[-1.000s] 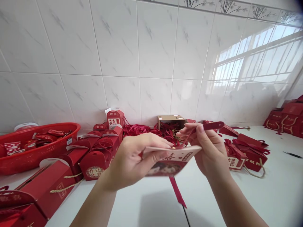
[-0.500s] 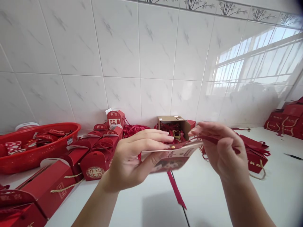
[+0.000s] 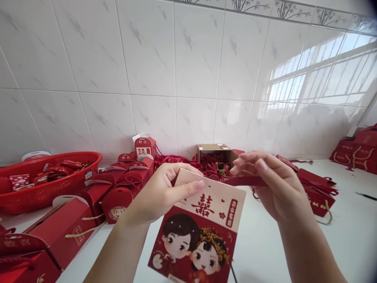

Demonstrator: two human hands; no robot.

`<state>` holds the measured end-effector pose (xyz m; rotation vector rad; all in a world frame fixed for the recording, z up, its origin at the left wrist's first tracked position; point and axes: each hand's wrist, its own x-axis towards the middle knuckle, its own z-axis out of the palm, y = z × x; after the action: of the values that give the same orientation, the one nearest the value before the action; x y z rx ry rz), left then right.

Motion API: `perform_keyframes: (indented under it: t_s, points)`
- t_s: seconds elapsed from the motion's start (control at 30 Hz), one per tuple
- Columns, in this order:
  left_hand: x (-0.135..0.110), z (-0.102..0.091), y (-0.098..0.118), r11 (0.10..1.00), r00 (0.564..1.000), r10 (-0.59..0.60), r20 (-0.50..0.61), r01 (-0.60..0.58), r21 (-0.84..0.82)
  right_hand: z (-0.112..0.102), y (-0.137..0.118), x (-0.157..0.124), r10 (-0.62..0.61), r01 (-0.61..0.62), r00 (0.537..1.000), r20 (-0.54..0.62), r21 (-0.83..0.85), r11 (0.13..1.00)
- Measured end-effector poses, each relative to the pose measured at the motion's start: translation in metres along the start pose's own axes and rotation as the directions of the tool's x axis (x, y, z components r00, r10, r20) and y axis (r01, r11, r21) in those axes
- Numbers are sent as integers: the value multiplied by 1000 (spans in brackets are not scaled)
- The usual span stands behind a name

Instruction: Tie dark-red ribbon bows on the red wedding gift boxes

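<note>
My left hand [image 3: 166, 193] pinches the top edge of a printed card [image 3: 203, 208], thumb in front and fingers behind. The card is cream above and red below, with a double-happiness character and a cartoon bride and groom. It tilts and faces me. Whether it is a single sheet or a flat bag, I cannot tell. A dark red ribbon [image 3: 246, 181] runs from the card's top edge into my right hand [image 3: 269, 184]. There it passes under the thumb, while the fingers are bent toward the card. The ribbon's far end is hidden by the hand.
At left, an oval red basin [image 3: 94, 165] holds wrapped sweets. Several red gift boxes [image 3: 69, 220] with rope handles stand before it. An open carton [image 3: 228, 155] of red ribbons sits by the tiled wall. Red bags [image 3: 319, 192] and a black pen [image 3: 366, 195] lie at right.
The card has swung from nearly edge-on to facing me, its lower part dropping toward the table. The ribbon tail that hung below is out of sight. My right hand stays on the ribbon.
</note>
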<state>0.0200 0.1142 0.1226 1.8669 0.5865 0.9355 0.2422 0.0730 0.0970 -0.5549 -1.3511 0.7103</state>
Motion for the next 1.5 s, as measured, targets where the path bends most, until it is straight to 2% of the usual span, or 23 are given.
perform_keyframes:
  t_s: [0.07, 0.13, 0.2, 0.3, 0.37, 0.53, 0.7, 0.87, 1.0, 1.1, 1.23, 1.4, 1.5]
  points:
    - [2, -4, -3, 997, 994, -62, 88, 66, -42, -3, 2, 5, 35, -30, 998, -60, 81, 996]
    - [3, -5, -5, 997, 985, -72, 155, 76, -19, -3, 2, 7, 74, -72, 997, -28, 94, 993]
    - [3, -3, -5, 997, 984, -75, 164, 69, 44, -1, 0, 4, 114, -111, 989, 90, -29, 993]
    - [2, 2, -3, 986, 993, -41, 108, 22, 166, 6, -6, -5, 242, -140, 925, 293, -329, 934]
    - [1, 4, -1, 972, 996, 7, 86, -27, 235, 10, -8, -9, 295, -131, 900, 322, -446, 886]
    - [-1, 6, 1, 952, 996, 25, 89, -50, 302, 14, -7, -9, 273, -120, 913, 302, -443, 889]
    - [0, 6, -2, 970, 994, -98, 49, 84, 230, 18, -8, -6, 288, -175, 931, 224, -418, 891]
    - [2, 8, -5, 974, 993, -113, -32, 117, 194, 20, -6, -4, 325, -251, 938, 119, -412, 876]
    - [2, 9, -4, 970, 998, -50, -46, 59, 236, 20, -4, -3, 366, -316, 927, 81, -356, 879]
    - [2, 6, -4, 945, 995, 102, -14, -92, 314, 19, -5, -3, 422, -364, 901, 102, -352, 862]
    - [1, 0, -10, 860, 935, 346, 76, -348, 374, 17, -4, -4, 427, -353, 886, 182, -336, 873]
    - [0, -2, -16, 692, 782, 600, 172, -614, 379, 17, -8, -11, 287, -174, 928, 239, -403, 898]
    - [-3, 0, -13, 597, 699, 694, 171, -692, 406, 18, -14, -15, 192, -63, 943, 271, -421, 905]
